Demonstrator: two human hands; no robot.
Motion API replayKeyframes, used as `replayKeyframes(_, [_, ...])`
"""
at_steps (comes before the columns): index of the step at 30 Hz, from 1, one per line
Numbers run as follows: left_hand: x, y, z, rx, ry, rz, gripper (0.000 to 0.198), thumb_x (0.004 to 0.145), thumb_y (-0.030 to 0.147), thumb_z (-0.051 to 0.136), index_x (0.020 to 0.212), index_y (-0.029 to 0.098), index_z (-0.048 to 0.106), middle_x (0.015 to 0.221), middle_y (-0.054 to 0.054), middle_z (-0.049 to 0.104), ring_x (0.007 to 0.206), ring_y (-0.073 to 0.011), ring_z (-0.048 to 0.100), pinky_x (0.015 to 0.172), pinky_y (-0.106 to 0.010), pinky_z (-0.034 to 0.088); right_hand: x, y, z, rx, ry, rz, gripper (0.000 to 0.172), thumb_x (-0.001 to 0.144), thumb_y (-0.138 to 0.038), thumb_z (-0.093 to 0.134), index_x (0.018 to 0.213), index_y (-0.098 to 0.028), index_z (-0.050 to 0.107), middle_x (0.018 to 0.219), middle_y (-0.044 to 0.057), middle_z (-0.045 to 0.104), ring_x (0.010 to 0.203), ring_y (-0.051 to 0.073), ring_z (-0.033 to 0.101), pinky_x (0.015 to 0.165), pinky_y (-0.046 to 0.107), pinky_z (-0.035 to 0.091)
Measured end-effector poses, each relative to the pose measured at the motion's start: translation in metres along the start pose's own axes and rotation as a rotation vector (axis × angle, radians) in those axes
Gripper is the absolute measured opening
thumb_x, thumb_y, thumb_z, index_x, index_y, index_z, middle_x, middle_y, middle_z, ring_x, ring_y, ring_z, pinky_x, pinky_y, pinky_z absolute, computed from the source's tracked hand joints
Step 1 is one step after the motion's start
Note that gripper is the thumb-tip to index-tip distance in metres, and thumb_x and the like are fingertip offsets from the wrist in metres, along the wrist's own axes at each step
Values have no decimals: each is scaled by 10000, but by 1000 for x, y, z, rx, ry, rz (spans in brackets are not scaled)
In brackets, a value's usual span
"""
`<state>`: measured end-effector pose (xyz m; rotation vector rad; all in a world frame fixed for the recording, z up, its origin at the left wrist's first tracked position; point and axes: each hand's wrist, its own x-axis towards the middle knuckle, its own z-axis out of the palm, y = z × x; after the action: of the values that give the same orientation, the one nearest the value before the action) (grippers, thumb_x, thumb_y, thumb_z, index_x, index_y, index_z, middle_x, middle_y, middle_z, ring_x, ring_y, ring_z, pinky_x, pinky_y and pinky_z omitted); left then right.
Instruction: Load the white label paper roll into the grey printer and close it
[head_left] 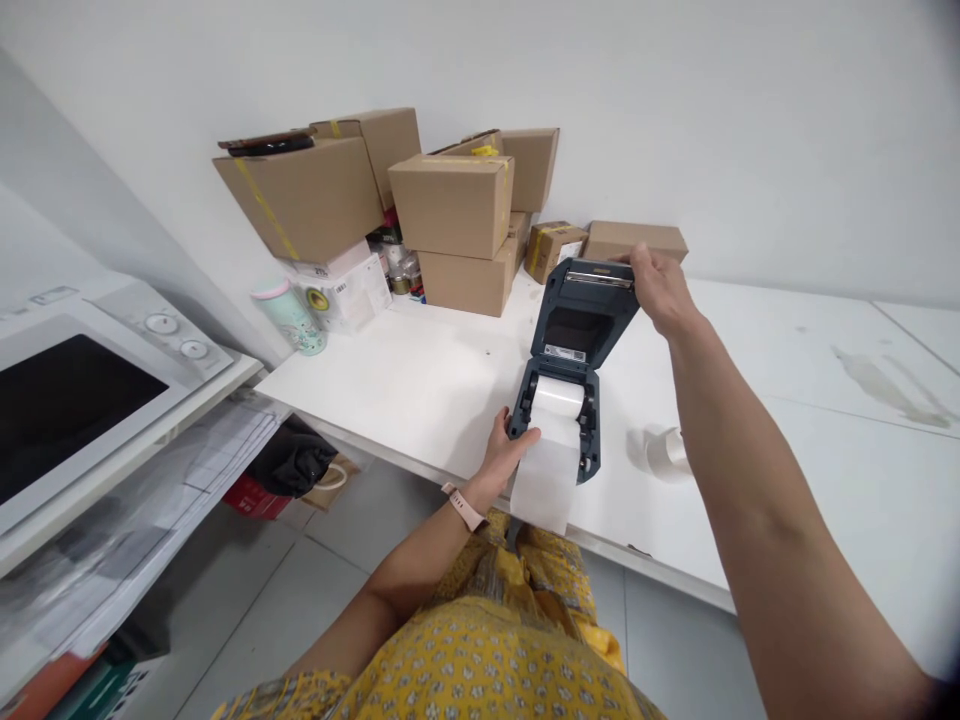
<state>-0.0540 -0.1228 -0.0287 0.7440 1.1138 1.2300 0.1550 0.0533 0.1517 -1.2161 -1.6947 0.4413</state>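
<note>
A dark label printer [592,440] stands at the table's front edge with its lid [585,310] raised. Inside lies a white label roll [559,397], and its paper strip [544,485] runs forward over the front of the printer and past the table edge. My right hand [660,285] grips the upper right corner of the lid. At the printer's front left, my left hand [506,455] presses its thumb on the edge of the paper strip; its other fingers are partly hidden along the printer's side.
A second white roll [666,455] sits on the white table [420,375] right of the printer. Stacked cardboard boxes [454,205] and a mint tumbler [291,318] stand at the back left. A microwave [112,370] is on a shelf at the left.
</note>
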Motion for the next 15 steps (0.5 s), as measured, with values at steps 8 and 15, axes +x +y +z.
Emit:
replayKeyframes(8, [-32, -8, -10, -63, -152, 35, 1044, 660, 360, 876, 1515, 239, 291, 1498, -148, 478, 1347, -320, 497, 1126, -457, 411, -168, -19, 27, -93, 152, -268, 336, 995, -287, 417, 1258, -243, 622, 1309, 91, 627, 1252, 244, 552, 1085, 472, 413])
replayKeyframes(15, [-31, -18, -28, -6, -237, 51, 1165, 692, 405, 854, 1583, 297, 112, 1656, -85, 198, 1529, -289, 182, 1247, -442, 199, -258, 5, 57, -228, 185, -269, 357, 948, -191, 507, 1270, -279, 634, 1347, 70, 644, 1365, 268, 489, 1117, 543, 387])
